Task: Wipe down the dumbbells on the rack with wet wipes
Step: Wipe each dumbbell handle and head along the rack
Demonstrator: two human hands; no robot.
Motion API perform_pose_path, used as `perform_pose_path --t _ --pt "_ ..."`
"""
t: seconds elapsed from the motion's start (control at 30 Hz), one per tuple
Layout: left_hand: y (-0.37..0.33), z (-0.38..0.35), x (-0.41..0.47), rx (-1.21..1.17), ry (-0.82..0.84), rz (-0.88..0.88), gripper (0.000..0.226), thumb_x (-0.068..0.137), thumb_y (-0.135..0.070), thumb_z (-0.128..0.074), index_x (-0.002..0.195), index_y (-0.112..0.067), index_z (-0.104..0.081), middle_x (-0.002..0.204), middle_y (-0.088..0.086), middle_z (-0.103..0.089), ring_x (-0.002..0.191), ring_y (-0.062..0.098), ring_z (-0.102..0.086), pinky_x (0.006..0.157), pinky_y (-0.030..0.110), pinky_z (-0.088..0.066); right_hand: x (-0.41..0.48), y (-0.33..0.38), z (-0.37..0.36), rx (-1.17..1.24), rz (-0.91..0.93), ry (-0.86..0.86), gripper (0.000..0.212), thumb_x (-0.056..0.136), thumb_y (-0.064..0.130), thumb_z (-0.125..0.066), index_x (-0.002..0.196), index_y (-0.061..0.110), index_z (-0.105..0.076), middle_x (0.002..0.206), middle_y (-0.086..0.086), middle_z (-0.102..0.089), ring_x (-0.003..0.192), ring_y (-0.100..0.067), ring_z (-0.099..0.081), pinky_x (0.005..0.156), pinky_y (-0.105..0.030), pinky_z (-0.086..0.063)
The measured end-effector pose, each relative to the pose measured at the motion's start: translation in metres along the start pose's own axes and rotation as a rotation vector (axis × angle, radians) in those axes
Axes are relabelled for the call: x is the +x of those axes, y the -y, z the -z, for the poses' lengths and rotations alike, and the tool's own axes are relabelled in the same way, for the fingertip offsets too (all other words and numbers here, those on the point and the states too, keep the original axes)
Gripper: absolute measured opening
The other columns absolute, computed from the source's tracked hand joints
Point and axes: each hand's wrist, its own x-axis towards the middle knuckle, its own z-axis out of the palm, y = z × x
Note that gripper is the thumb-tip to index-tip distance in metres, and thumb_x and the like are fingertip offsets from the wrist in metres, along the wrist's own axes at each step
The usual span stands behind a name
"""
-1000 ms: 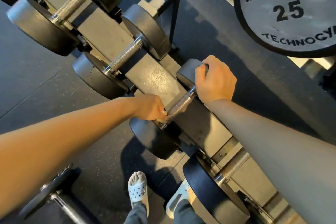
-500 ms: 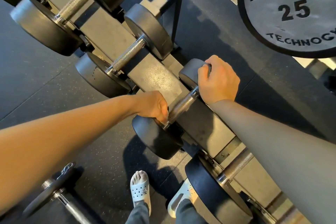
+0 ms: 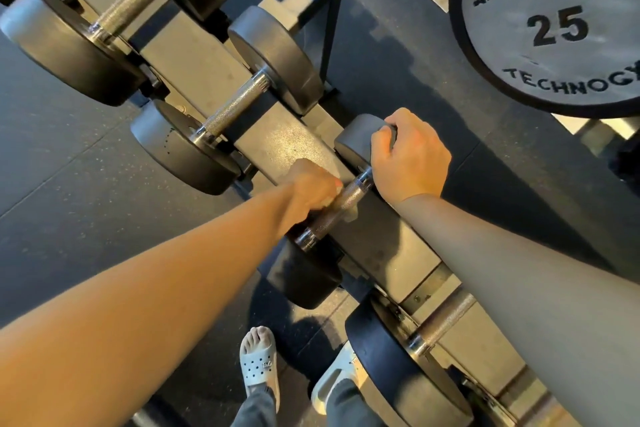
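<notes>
A black dumbbell (image 3: 308, 274) with a knurled steel handle (image 3: 341, 206) lies on the grey rack (image 3: 277, 146) in the middle of the view. My left hand (image 3: 311, 187) grips the middle of that handle with a pale wet wipe (image 3: 349, 215) wrapped under it, a corner of the wipe showing below the bar. My right hand (image 3: 408, 156) curls over the far head of the same dumbbell (image 3: 356, 139) and holds it.
Two more dumbbells (image 3: 228, 107) (image 3: 104, 28) lie on the rack further up, another (image 3: 408, 367) lower right. A 25 weight plate (image 3: 554, 28) hangs top right. A black upright post (image 3: 332, 14) stands behind the rack. My sandalled feet (image 3: 258, 364) stand on the dark rubber floor.
My left hand has slid along the handle from the near head toward the middle, carrying the wipe. My right hand stays on the far head.
</notes>
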Motion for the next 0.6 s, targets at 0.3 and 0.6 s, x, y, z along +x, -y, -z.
perform_pose_path --t 0.3,0.6 --pt "-0.012 -0.013 0.008 -0.341 0.293 0.132 0.024 0.101 -0.008 -0.047 0.109 -0.002 -0.068 0.096 0.015 -0.070 0.086 0.025 -0.065 0.084 0.036 -0.053 0.000 0.002 -0.001 0.003 0.009 -0.017 0.023 0.099 0.033 -0.044 0.093 0.019 -0.061 0.081 0.003 -0.060 0.074 -0.017 -0.057 0.057 -0.034 -0.049" --pt "-0.009 0.025 -0.012 0.236 0.152 -0.294 0.017 0.081 -0.005 -0.081 0.091 -0.016 -0.074 0.088 0.001 -0.075 0.087 0.012 -0.068 0.079 0.018 -0.054 0.001 0.001 -0.001 -0.002 0.018 -0.018 0.023 0.097 0.031 -0.043 0.089 0.017 -0.059 0.078 0.001 -0.058 0.071 -0.019 -0.054 0.054 -0.030 -0.034"
